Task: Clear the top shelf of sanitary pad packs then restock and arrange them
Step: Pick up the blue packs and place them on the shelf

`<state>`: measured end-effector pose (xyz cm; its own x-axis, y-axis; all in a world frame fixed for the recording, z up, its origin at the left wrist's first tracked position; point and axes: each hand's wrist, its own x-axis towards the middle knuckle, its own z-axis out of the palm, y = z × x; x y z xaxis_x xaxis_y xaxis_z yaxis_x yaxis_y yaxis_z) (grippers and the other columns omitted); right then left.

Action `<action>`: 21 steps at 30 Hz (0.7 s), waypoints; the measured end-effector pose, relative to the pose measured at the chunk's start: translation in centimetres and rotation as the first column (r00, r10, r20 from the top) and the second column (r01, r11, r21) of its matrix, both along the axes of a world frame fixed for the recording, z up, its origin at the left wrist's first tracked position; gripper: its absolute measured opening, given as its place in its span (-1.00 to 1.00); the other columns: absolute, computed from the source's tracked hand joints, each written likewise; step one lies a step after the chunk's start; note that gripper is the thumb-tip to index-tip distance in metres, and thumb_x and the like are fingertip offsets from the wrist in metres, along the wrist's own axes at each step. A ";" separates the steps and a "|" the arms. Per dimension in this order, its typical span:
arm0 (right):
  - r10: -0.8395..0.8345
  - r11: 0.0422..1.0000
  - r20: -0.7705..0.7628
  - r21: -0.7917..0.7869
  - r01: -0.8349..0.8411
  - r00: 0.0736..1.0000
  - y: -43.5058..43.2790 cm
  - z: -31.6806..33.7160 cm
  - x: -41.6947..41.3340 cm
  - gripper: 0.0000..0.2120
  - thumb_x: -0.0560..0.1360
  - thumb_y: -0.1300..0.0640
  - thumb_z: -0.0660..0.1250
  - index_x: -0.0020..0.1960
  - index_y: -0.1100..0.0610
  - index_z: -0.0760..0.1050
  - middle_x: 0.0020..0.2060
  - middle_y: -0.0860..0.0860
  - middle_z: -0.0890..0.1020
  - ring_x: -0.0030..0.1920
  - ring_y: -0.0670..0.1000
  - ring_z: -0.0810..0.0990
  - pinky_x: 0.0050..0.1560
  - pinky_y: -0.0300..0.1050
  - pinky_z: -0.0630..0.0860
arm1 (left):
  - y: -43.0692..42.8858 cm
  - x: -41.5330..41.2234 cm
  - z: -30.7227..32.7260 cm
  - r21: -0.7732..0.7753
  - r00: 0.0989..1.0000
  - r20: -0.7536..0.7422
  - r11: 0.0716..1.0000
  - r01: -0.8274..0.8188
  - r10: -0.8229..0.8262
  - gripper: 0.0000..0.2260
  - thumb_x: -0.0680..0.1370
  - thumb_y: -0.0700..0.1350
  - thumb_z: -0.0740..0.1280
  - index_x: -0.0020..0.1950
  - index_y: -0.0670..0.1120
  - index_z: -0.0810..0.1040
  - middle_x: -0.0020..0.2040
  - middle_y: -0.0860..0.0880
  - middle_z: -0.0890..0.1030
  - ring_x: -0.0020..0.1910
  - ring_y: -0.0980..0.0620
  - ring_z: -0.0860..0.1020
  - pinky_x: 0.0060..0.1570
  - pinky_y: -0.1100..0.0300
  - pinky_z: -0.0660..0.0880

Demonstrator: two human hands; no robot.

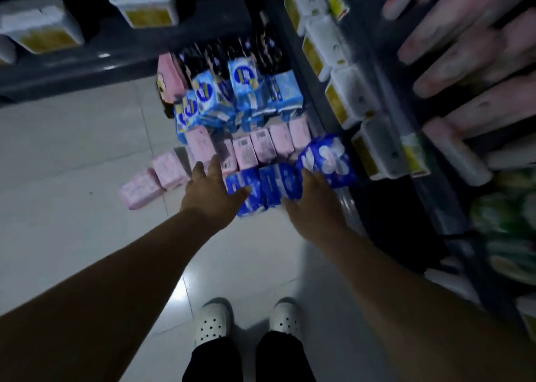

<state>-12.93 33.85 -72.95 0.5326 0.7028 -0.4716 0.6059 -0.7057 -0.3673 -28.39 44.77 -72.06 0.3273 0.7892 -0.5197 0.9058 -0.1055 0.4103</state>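
Note:
Sanitary pad packs lie heaped on the tiled floor below me. A row of dark blue packs [261,188] sits nearest, with one more dark blue pack [327,161] tilted up at its right end. My left hand [213,191] reaches down with straight fingers, its thumb touching the left end of the blue row. My right hand [310,207] grips the right end of that row; its fingertips are hidden behind the packs. Behind them lie pink packs [261,149], then light blue packs [246,91] and black packs [255,53].
Two loose pink packs [153,178] lie on the floor to the left. A shelf unit [385,97] with white and pink packs rises along the right. Another dark shelf [87,62] with white packs crosses the top left. My white clogs [246,318] stand on bare tile.

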 end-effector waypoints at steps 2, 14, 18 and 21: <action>-0.029 0.999 -0.029 -0.020 0.028 0.999 0.2 -5.4 0.0 -0.28 0.53 -0.07 0.32 0.56 0.12 0.09 0.52 0.16 0.16 0.48 0.20 0.21 0.43 0.04 0.24 | -0.5 1.0 -5.2 -0.048 0.999 -0.006 0.998 -0.040 0.040 -0.16 0.50 0.22 0.35 0.60 -0.01 -0.04 0.58 -0.19 -0.01 0.51 -0.29 0.15 0.44 -0.13 0.23; -0.097 0.994 0.029 -0.054 0.098 0.995 2.7 -26.6 0.8 -0.14 0.53 -0.33 0.16 0.60 0.02 -0.17 0.58 0.14 -0.15 0.56 0.21 -0.13 0.53 0.15 -0.02 | -1.7 6.5 -27.9 -0.218 0.953 -0.018 0.929 -0.298 0.302 -0.13 0.45 0.44 0.16 0.59 0.11 -0.16 0.59 -0.04 -0.26 0.55 -0.19 -0.18 0.49 -0.19 -0.09; -0.107 0.992 0.107 -0.048 0.113 0.988 3.1 -29.3 0.5 -0.06 0.46 -0.41 0.18 0.59 0.02 -0.16 0.58 0.15 -0.14 0.55 0.24 -0.15 0.50 0.23 -0.03 | -1.5 5.5 -31.0 -0.073 0.950 -0.027 0.947 -0.313 0.312 -0.01 0.35 0.49 0.22 0.59 0.09 -0.16 0.59 -0.04 -0.24 0.55 -0.18 -0.12 0.44 -0.20 0.03; -0.158 0.987 0.142 0.016 0.157 0.977 3.2 -30.1 0.2 0.01 0.35 -0.35 0.39 0.57 0.04 -0.04 0.55 0.16 -0.03 0.54 0.26 -0.08 0.45 0.25 0.11 | -1.4 3.8 -32.1 0.015 0.939 0.003 0.939 -0.343 0.343 0.05 0.31 0.41 0.38 0.59 0.08 -0.11 0.59 -0.15 -0.14 0.53 -0.22 0.00 0.40 -0.18 0.16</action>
<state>-12.69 37.10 -103.03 0.6980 0.6066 -0.3805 0.5335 -0.7950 -0.2888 -24.58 43.37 -104.18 0.0356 0.8614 -0.5067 0.8881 0.2053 0.4114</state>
